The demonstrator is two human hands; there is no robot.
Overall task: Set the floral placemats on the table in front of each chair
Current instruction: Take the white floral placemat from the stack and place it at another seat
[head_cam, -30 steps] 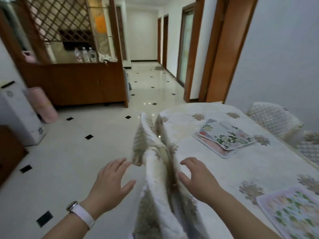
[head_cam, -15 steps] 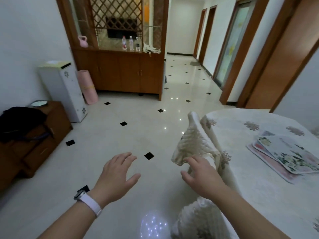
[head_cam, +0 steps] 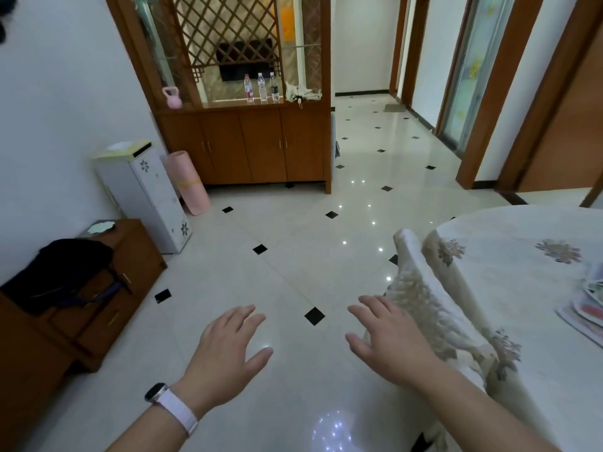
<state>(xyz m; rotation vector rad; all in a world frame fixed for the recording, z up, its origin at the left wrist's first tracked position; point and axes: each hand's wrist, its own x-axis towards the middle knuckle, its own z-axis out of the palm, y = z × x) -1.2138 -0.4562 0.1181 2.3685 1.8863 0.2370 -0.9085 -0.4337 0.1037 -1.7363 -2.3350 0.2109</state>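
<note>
Far left of frame, mid-height: a low wooden cabinet w/ a dark bag slumped on top, then a white floor unit and a pink rolled mat leaning vs. the wall; none of it matters for our job. Lower centre-left, our left hand hovers over bare floor tiles, fingers spread wide, palm down, holding nothing; white-strapped watch on the wrist. Just right of centre, our right hand is equally splayed and empty, its far side right by the quilted chair cover, though we can't tell if it touches. We judge both hands are out front simply b/c we're walking round the table w/ nothing picked up yet. The chair is tucked tight to the table, its back edge-on to us, prob. so the seat stays clear of the walkway. At the far right edge, approx. mid-height, sits the stack of floral placemats, only a corner sliver in view, lying flat on the tablecloth, well apart from either hand. Their long axis seems to run toward the lower right, but w/ so little showing we can't be sure. No mat is visible in front of this chair, so that spot looks still to be done.
</note>
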